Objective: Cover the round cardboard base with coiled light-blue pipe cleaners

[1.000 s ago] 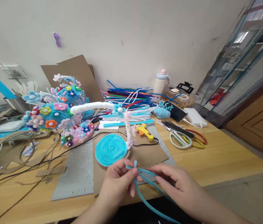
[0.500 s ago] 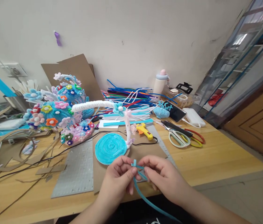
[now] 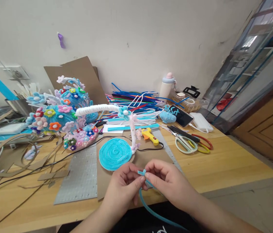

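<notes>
Between my two hands is a light blue pipe cleaner [image 3: 151, 210], bent and crossed near its end, with a long tail hanging down toward my lap. My left hand [image 3: 126, 184] pinches it from the left between thumb and fingers. From the right, my right hand [image 3: 166, 179] grips the short crossed ends with thumb and forefinger. Just beyond my left hand lies a turquoise spiral disc [image 3: 115, 154] on brown cardboard [image 3: 151, 157]. A white wrapped stem [image 3: 97, 109] with small flowers arches up beside the disc.
A yellow glue gun [image 3: 151, 136] lies behind my hands, its cord running left. Scissors [image 3: 186, 144] are on the right, near a phone [image 3: 181, 116]. Bundles of pipe cleaners [image 3: 131, 98] line the wall. A flower-covered piece [image 3: 61, 116] and cardboard scraps [image 3: 52, 175] fill the left.
My right hand has shifted slightly left, closer to my left hand. The short end of the pipe cleaner has tilted rightward, and the loop between my fingers looks smaller.
</notes>
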`<state>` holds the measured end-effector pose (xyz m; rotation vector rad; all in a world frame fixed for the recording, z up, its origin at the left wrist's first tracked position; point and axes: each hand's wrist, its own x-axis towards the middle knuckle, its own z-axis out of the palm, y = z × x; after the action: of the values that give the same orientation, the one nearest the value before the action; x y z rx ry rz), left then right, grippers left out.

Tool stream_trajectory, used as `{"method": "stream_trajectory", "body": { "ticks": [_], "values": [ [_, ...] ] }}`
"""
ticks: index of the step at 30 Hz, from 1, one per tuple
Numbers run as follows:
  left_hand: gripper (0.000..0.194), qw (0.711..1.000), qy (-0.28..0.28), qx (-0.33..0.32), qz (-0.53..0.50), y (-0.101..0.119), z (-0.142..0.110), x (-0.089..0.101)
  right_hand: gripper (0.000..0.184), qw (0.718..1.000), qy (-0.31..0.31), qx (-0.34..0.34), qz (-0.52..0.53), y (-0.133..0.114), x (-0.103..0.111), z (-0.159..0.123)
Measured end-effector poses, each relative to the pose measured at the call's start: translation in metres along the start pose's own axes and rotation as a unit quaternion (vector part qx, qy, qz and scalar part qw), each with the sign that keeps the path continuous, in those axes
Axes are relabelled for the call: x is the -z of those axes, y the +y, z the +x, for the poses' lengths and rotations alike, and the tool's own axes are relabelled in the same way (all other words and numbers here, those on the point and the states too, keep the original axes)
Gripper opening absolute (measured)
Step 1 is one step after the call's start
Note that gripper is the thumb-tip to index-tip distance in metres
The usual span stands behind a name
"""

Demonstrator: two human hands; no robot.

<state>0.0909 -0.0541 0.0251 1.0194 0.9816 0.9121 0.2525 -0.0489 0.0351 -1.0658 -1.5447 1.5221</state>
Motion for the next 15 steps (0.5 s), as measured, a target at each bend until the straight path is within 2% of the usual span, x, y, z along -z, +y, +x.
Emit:
{"method": "stream_trajectory", "body": {
  "ticks": [15],
  "values": [
    [0.034,0.999,0.026,-0.024,0.028,-0.0016,-0.0018,-0.0002,0.021,1.0,0.018,-0.004,-0.018,-0.0022,-0.0013,0.0026]
  ]
}}
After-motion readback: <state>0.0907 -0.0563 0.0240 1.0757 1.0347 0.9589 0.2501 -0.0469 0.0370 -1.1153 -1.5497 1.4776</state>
